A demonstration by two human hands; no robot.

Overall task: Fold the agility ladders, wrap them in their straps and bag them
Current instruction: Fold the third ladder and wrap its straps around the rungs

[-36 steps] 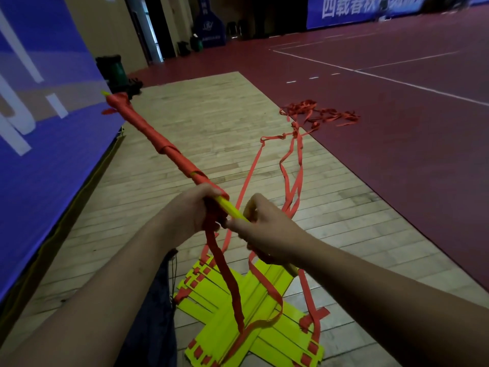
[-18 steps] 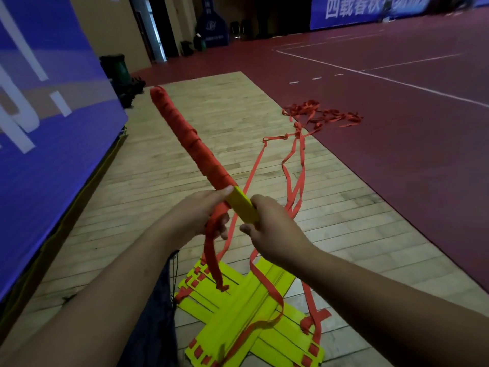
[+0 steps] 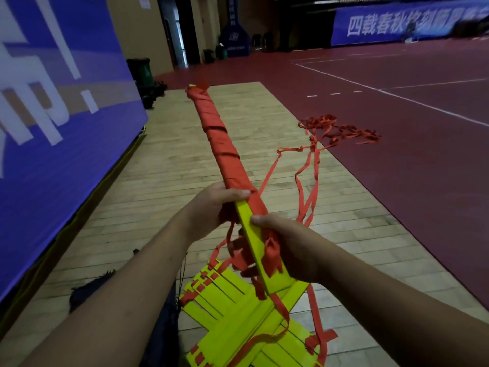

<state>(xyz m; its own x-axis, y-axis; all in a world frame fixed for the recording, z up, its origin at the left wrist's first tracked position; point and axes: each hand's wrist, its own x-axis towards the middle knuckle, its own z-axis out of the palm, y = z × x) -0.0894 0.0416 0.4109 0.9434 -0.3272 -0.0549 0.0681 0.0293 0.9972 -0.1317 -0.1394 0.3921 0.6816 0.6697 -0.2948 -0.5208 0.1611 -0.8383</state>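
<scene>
The left hand (image 3: 209, 210) curls round the strap-wrapped ladder bundle (image 3: 225, 152) where the wrapping ends; the right hand (image 3: 291, 247) clasps its yellow end.

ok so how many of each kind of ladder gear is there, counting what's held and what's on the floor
wrapped bundle: 1
rung pile: 1
strap tangle: 1
dark bag: 1
total: 4
</scene>
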